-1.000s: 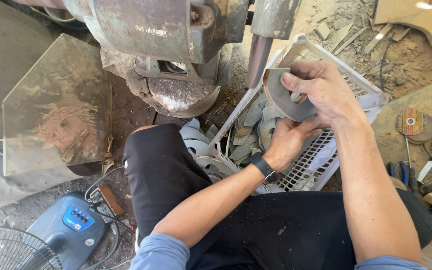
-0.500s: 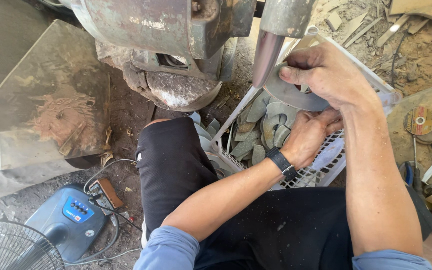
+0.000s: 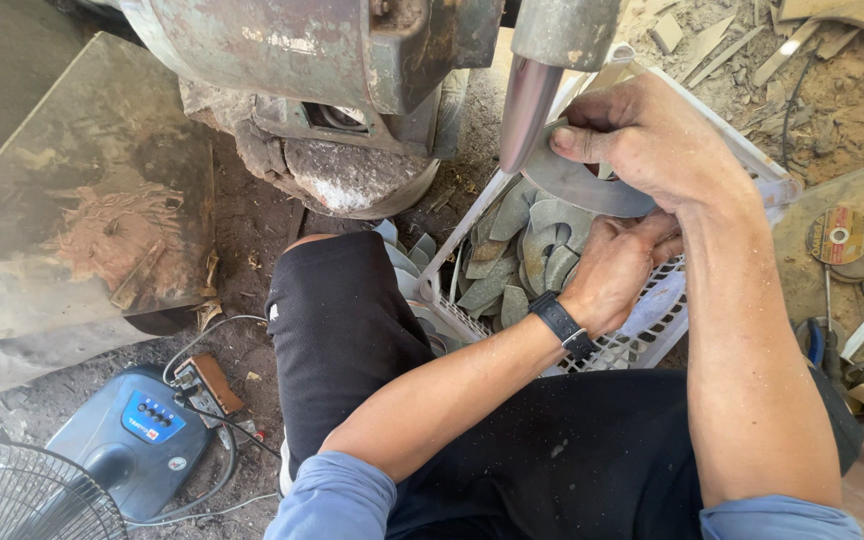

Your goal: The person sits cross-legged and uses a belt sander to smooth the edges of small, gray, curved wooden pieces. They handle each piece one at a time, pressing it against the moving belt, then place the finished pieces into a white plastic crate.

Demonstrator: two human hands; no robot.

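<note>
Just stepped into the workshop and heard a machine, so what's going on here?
A seated person holds a curved grey piece in both hands against the tapered wheel of an old bench machine. The right hand grips it from above; the left hand supports it from below. Beneath them, a white plastic basket holds more such pieces. A blue fan base sits by the knee.

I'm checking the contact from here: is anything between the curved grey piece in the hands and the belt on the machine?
Nothing visible is. The right hand and left hand hold the curved grey piece right at the belt; I cannot tell if they touch. The white basket lies below.
</note>
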